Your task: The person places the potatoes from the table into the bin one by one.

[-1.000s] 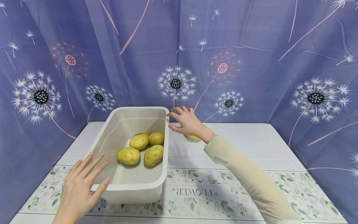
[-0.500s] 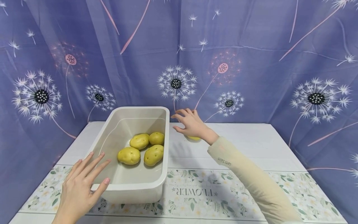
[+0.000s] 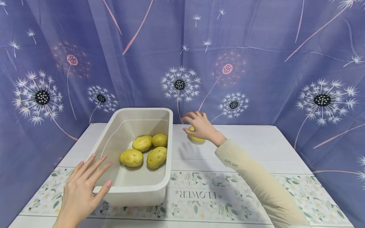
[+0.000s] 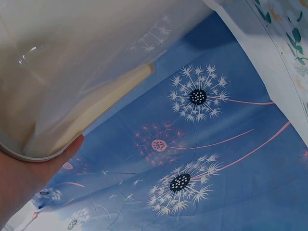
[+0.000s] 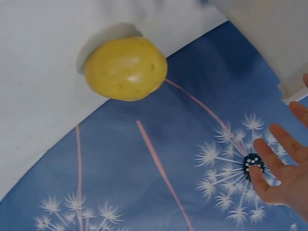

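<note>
Four-sided and off-white, a plastic bin (image 3: pixel 170 152) stands on the table at the left of the head view. Several yellow potatoes (image 3: pixel 131 158) lie on its floor. My left hand (image 3: pixel 81 190) lies at the bin's near left corner, fingers stretched over the rim. To the right of the bin, my right hand (image 3: pixel 201 127) hovers with spread, slightly bent fingers and holds nothing. Below it, partly hidden by the hand, a single potato (image 3: pixel 197 139) sits on the tabletop. The right wrist view shows this potato (image 5: pixel 126 70) whole, apart from the fingers (image 5: pixel 276 159).
A white table (image 3: pixel 242 148) carries a floral strip (image 3: pixel 199 205) across its front part. Behind and at both sides hangs a blue-purple curtain (image 3: pixel 256 72) with dandelion prints, close to the table's back edge.
My right hand has moved right, from beside the bin's far right rim to over the lone potato, more of which now shows. The left hand and the bin have stayed put.
</note>
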Available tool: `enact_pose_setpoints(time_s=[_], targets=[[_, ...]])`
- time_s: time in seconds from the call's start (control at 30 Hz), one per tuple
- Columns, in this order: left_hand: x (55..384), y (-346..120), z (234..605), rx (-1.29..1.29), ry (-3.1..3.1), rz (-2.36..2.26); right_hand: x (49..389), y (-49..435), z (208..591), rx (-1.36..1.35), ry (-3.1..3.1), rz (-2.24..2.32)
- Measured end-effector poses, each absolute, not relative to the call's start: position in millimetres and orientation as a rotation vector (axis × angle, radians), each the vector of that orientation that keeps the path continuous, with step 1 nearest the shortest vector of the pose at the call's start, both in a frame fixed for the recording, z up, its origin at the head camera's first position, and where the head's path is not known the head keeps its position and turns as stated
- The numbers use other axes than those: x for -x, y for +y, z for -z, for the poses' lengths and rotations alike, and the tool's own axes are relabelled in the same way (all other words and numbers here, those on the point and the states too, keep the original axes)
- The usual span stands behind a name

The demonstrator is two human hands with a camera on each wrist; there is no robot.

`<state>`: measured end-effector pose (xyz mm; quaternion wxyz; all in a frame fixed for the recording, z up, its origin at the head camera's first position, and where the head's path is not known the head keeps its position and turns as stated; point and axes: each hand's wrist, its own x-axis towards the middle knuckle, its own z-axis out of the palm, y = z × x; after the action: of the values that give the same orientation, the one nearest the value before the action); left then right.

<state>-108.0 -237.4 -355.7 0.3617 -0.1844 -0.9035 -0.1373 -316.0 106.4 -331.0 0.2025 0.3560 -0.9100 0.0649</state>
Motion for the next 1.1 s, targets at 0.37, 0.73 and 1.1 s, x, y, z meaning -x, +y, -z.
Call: enact_pose_setpoints(time_s=[0.37,0.73,1.1], targets=[[109,-238,355,0.479,-2.316,0.350,326,118,345,-0.933,-2.600,-0.209],[109,-238,355,0.483,-2.320,0.358,337,124,365,-0.873,-2.643,-0.243],[109,-238,356,0.476,-2.314,0.362,345,125,383,-0.815,-2.670,-0.269]])
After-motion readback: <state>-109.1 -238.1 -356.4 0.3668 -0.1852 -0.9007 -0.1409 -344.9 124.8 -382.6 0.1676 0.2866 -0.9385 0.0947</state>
